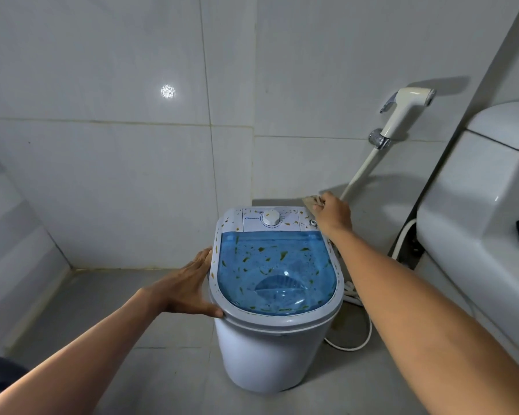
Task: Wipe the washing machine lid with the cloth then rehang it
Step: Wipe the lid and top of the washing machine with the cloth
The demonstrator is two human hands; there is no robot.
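**Bare arms, no sleeves in sight**

Both forearms are bare from the picture's lower edge up to the wrists, with no sleeve, watch or band on either. The left hand [189,287] and the right hand [333,215] wear no gloves, and no ring shows on any visible finger. A dark blue patch [0,372] at the lower left edge may be clothing; it is too cropped to tell.

A white spray nozzle [408,110] hangs on the tiled wall [102,115] in the upper right of the frame, and its hose [361,169] runs down from it. A white toilet tank [477,205] fills the right side. A white cord [360,336] lies on the grey floor [102,310] at the lower right.
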